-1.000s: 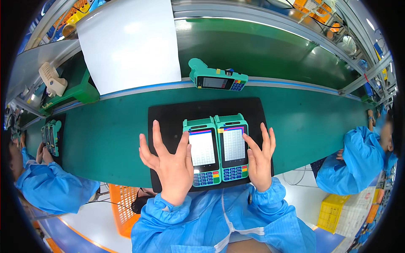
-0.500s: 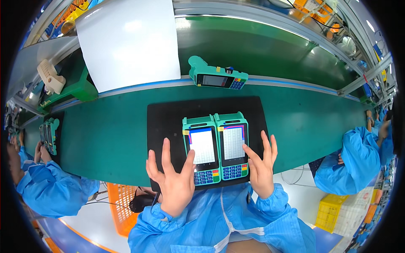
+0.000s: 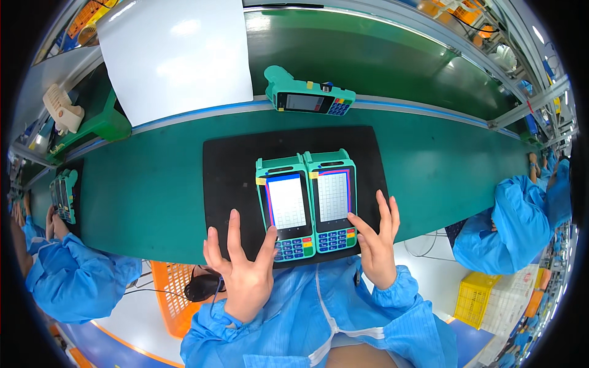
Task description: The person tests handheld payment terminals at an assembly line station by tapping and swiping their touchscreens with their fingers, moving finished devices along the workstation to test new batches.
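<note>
Two green-cased payment terminals lie side by side, the left terminal (image 3: 288, 202) and the right terminal (image 3: 333, 196), with keypads toward me. Both lit screens carry a grid and a pink line along the upper edge or side. My left hand (image 3: 244, 273) has its fingers spread, the index fingertip at the lower left corner of the left screen. At the lower right corner of the other screen rests the index fingertip of my right hand (image 3: 378, 251), its remaining fingers stretched out. Neither hand grasps anything. Under the terminals is a black mat (image 3: 230, 178).
A third terminal (image 3: 313, 102) leans at the back of the green bench (image 3: 147, 184). A white sheet (image 3: 178, 61) hangs behind it. Left stands a green bin (image 3: 110, 126); an orange basket (image 3: 169, 294) is below. Co-workers in blue sit on the left (image 3: 80, 276) and right (image 3: 506, 227).
Both index fingers have slid down the outer screen edges. The pink lines now run farther down, on the left screen's left side and the right screen's right side. The view has shifted slightly.
</note>
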Demonstrator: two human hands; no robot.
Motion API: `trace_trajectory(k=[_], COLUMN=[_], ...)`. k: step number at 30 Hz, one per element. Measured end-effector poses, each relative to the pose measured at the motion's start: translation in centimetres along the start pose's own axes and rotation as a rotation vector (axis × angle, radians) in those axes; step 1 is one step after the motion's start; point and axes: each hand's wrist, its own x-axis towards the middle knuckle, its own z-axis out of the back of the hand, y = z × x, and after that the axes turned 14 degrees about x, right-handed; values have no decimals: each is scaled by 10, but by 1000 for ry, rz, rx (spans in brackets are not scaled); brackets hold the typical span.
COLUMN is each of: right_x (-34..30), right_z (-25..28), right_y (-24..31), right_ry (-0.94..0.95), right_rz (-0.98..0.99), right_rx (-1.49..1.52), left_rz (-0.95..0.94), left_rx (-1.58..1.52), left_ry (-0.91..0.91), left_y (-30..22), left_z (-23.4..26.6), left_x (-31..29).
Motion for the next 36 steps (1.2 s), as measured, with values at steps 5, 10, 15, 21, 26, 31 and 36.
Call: trace_trajectory(k=[5,10,15,21,26,31,36], right_x=[1,8,11,31,63,61,20], right_z=[-4,-18,-24,-26,-31,-26,-12], right_y=[1,10,15,21,23,23,24], right_ry=[-10,26,61,16,-92,-67,85], right_rz=[16,60,78,78,113,115,53], right_rx=[2,57,81,46,10,16,21], left_rz=[-22,-86,-108,-90,37,41,-61], left_rx=[8,2,18,10,24,-8,82], left_ry=[-12,-63,-90,-72,-90,-57,34], left_y=[-4,-19,-31,-41,-50,-46,-39], left_z=[-4,-15,-20,-12,-16,-13,0], left_x=[1,7,10,25,61,66,17])
